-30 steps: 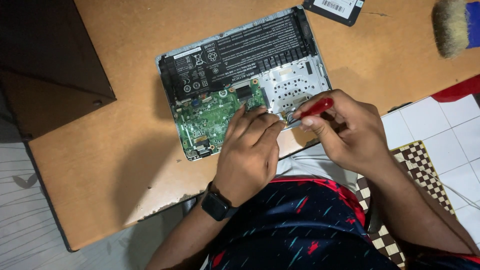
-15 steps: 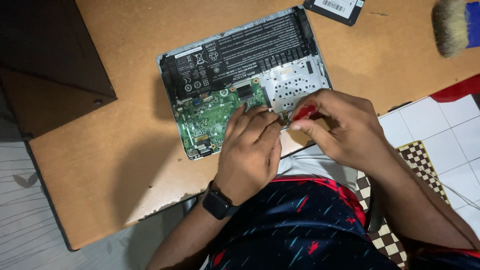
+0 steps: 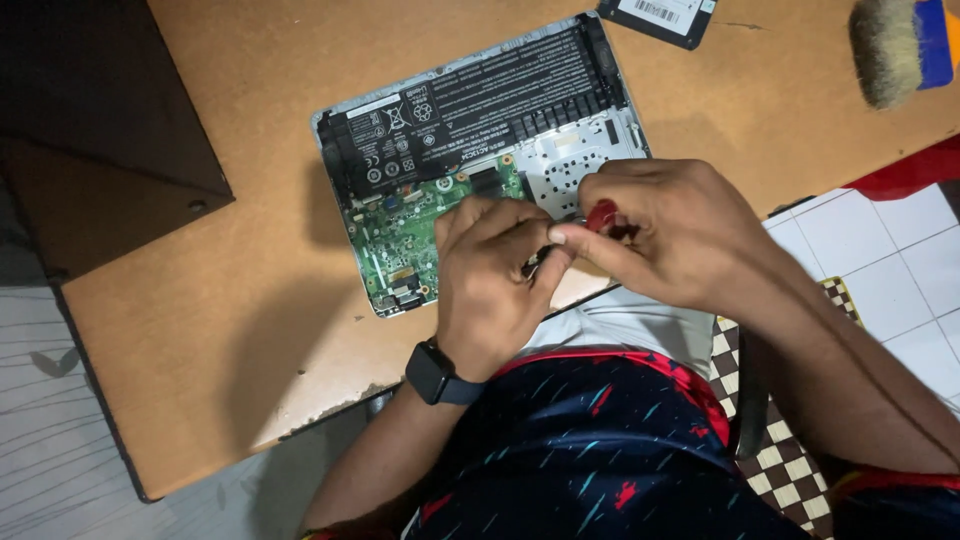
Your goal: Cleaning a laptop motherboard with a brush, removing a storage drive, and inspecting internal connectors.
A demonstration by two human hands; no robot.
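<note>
Head view looks straight down on an opened laptop [image 3: 480, 150] lying bottom-up near the table's [image 3: 200, 300] front edge, its black battery [image 3: 480, 95] toward the far side and the green board [image 3: 405, 235] nearer the person. The right hand [image 3: 670, 235] is curled almost closed around a red-handled screwdriver [image 3: 602, 215], thumb and forefinger pinching the handle; the tip is hidden between the hands, so I cannot tell what it meets. The left hand [image 3: 495, 285], a dark watch [image 3: 437, 372] on its wrist, rests on the board's right part with fingers bent together at the tool's tip, seemingly to steady it; whether it grips anything is hidden. The laptop sits close to the body, probably to keep the work within easy reach.

On the brown wooden table, a dark panel [image 3: 100, 110] lies at the left far corner, a flat drive [image 3: 660, 18] at the far edge, and a brush [image 3: 895, 50] at the right far corner. White floor tiles [image 3: 900, 260] show to the right.
</note>
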